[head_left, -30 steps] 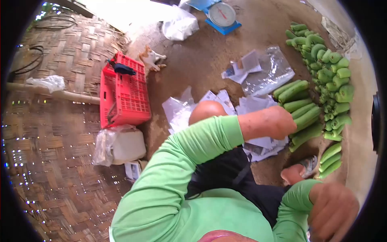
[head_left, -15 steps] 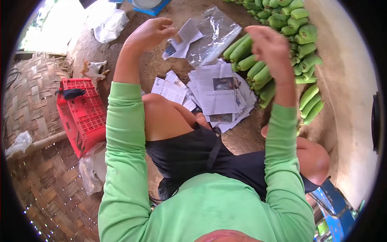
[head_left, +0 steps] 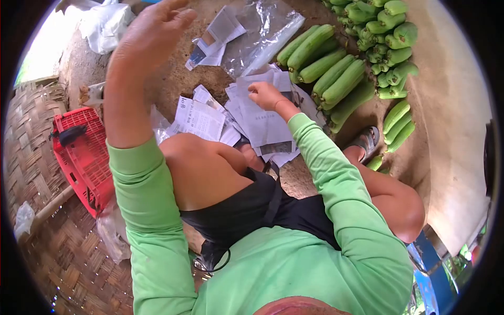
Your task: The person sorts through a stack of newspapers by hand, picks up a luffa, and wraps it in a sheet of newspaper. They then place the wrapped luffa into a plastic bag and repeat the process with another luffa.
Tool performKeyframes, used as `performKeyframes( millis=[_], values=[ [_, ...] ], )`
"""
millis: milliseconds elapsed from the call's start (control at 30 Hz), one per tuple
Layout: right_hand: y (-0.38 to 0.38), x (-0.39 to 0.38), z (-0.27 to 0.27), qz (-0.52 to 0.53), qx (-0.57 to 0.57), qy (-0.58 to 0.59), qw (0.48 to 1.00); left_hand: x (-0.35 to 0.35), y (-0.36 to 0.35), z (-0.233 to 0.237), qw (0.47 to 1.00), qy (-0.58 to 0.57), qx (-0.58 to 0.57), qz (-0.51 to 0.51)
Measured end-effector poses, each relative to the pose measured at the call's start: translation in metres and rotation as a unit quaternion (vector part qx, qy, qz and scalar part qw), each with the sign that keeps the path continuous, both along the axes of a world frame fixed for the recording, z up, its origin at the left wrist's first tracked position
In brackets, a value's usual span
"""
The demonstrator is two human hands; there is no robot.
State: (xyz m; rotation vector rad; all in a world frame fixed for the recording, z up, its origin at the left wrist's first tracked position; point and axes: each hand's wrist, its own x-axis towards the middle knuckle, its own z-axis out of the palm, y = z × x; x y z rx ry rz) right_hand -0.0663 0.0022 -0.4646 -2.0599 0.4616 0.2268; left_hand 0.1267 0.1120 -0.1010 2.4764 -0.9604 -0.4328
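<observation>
My left hand (head_left: 149,39) is raised high in front of the camera, fingers spread, holding nothing. My right hand (head_left: 265,95) rests low on a stack of newspaper sheets (head_left: 262,123) on the dirt floor, its fingers curled onto the top sheet. More loose sheets (head_left: 197,118) lie left of the stack, beyond my bare knee. Long green gourds (head_left: 331,79) lie in a row just right of the papers, and a pile of shorter ones (head_left: 386,37) sits behind them.
A clear plastic bag (head_left: 262,31) with folded paper lies beyond the stack. A red crate (head_left: 79,152) stands at the left against a woven bamboo wall (head_left: 37,173). A white bag (head_left: 105,23) sits top left. My sandalled foot (head_left: 367,139) is near three gourds (head_left: 399,126).
My right hand has dropped from near the gourds down onto the newspaper stack. My left hand has risen closer to the camera. The view has shifted slightly left.
</observation>
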Motion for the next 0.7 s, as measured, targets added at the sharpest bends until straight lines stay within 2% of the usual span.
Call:
performKeyframes(
  millis=[33,133,233,333,400,467,567,667,700],
  values=[
    [0.003,-0.014,0.005,0.033,-0.055,0.007,0.998,0.008,0.004,-0.006,1.000,0.009,-0.004,-0.011],
    [0.007,-0.048,0.016,0.069,-0.107,0.079,0.989,0.035,0.009,-0.035,0.997,0.042,-0.042,-0.055],
    [-0.011,-0.068,0.030,0.099,-0.093,0.058,0.989,0.025,-0.003,-0.041,0.995,0.048,-0.022,-0.084],
    [-0.063,-0.068,0.069,-0.054,-0.048,-0.018,0.997,0.015,-0.010,-0.035,0.994,0.056,-0.005,-0.099],
    [-0.106,-0.076,0.080,-0.201,-0.022,-0.042,0.978,0.013,-0.010,-0.031,0.993,0.044,-0.009,-0.111],
    [-0.150,-0.100,0.108,-0.288,-0.124,0.017,0.949,0.007,-0.009,-0.026,0.993,0.040,-0.013,-0.111],
    [-0.180,-0.146,0.119,-0.322,-0.265,0.094,0.904,0.000,-0.005,-0.019,0.993,0.034,-0.005,-0.111],
    [-0.171,-0.155,0.140,-0.365,-0.079,0.213,0.903,-0.002,-0.004,-0.023,0.991,0.040,-0.009,-0.128],
    [-0.166,-0.154,0.140,-0.366,-0.071,0.222,0.901,0.000,-0.003,-0.025,0.990,0.042,-0.011,-0.133]
  ],
)
